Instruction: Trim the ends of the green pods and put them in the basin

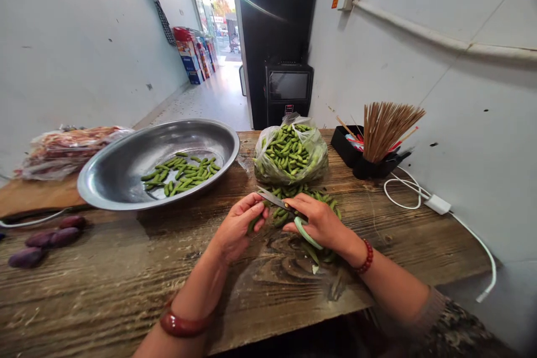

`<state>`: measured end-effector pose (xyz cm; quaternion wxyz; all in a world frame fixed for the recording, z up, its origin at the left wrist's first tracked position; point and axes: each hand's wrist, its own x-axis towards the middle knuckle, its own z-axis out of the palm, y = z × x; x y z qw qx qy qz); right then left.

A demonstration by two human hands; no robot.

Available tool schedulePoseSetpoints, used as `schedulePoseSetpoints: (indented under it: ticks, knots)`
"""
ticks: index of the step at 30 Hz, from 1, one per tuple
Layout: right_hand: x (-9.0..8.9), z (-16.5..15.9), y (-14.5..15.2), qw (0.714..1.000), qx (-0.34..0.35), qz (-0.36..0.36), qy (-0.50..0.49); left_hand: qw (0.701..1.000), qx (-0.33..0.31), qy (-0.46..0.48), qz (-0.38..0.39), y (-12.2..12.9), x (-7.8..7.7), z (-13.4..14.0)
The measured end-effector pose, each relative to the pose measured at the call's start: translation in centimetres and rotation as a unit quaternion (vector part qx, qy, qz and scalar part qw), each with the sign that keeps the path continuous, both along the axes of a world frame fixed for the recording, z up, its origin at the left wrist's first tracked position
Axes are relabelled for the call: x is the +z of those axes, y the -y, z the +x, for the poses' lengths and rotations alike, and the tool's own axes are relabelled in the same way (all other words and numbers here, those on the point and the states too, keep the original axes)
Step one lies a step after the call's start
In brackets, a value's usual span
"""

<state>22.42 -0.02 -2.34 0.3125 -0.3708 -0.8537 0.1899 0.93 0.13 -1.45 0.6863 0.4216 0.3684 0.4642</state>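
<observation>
My left hand (241, 225) pinches a green edamame pod (254, 222), mostly covered by the fingers. In my right hand (321, 222) is a pair of scissors (277, 199) with pale green handles, its blades pointing left at the fingertips of my left hand. Loose edamame pods (331, 201) lie on the wood under and behind my right hand. Just beyond them stands a clear plastic bag (321, 159) heaped with more pods. To the left, a wide metal basin (113, 179) holds a small spread of pods on its bottom.
Purple oval vegetables (65, 236) and a bagged reddish food (75, 148) on a wooden board (37, 196) are at the left. A black holder (369, 168) with bamboo skewers (388, 128) stands back right. A white cable (474, 238) runs along the right side of the wooden table (168, 268).
</observation>
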Motion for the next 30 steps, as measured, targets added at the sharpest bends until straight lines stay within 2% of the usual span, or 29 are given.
schedulePoseSetpoints:
  ticks: [4,7,10,13,15,17,20,22,24,26,30]
  knots:
    - [0.0,0.5,-0.7,0.996,-0.038,0.037,-0.065,0.995,0.052,0.051,-0.06,-0.4,0.1,-0.5]
    - [-0.1,1.0,-1.3,0.99,-0.066,0.051,-0.109,0.994,0.064,0.056,-0.066,-0.6,0.0,-0.4]
    - [-0.1,1.1,-1.5,0.989,-0.069,0.055,-0.12,0.998,0.034,-0.006,-0.048,-0.7,-0.5,0.1]
    - [0.2,0.9,-1.2,0.991,-0.065,0.042,-0.112,0.99,0.005,-0.141,0.022,-0.7,-1.4,0.9]
    - [0.3,0.7,-1.0,0.992,-0.065,0.031,-0.103,0.959,0.004,-0.257,0.122,-0.7,-2.0,1.5]
    - [0.4,0.6,-0.8,0.993,-0.066,0.026,-0.098,0.909,0.003,-0.358,0.211,-0.5,-2.6,2.2]
    - [0.2,0.4,-0.7,0.993,-0.062,0.027,-0.092,0.847,0.013,-0.469,0.248,-0.2,-3.0,3.0]
    - [0.2,0.4,-0.7,0.994,-0.057,0.025,-0.087,0.835,0.025,-0.49,0.249,-0.3,-3.0,3.1]
    - [0.2,0.4,-0.7,0.995,-0.054,0.021,-0.087,0.855,0.032,-0.452,0.252,-0.5,-2.6,2.7]
    - [0.3,0.5,-0.7,0.994,-0.054,0.017,-0.093,0.89,0.044,-0.384,0.243,-0.8,-2.1,1.9]
    - [0.4,0.5,-0.7,0.993,-0.043,0.005,-0.107,0.96,0.063,-0.249,0.11,-0.6,-0.5,0.4]
